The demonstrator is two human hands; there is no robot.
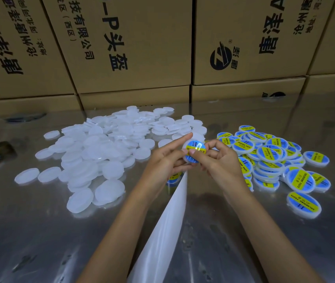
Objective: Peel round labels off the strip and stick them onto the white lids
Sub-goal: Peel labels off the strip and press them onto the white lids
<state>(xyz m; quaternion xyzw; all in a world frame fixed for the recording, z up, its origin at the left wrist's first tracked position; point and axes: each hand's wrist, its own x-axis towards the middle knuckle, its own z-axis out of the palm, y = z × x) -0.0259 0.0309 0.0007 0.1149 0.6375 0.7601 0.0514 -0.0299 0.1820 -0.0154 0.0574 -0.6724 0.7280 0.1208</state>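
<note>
Above the middle of the table, both hands hold one white lid [191, 160] that carries a round blue and yellow label [196, 149]. My left hand [167, 160] grips the lid from the left, its forefinger stretched along the top rim. My right hand [217, 158] pinches it from the right, thumb pressing on the label. The white backing strip [170, 217] hangs from under the hands down to the bottom edge, with a label [174, 177] showing on it just below my left hand.
A heap of plain white lids [105, 148] covers the shiny metal table [29, 231] on the left. Labelled lids [272, 158] are piled on the right. Cardboard boxes [134, 48] form a wall along the far edge. A small dark object [1, 148] lies at the far left.
</note>
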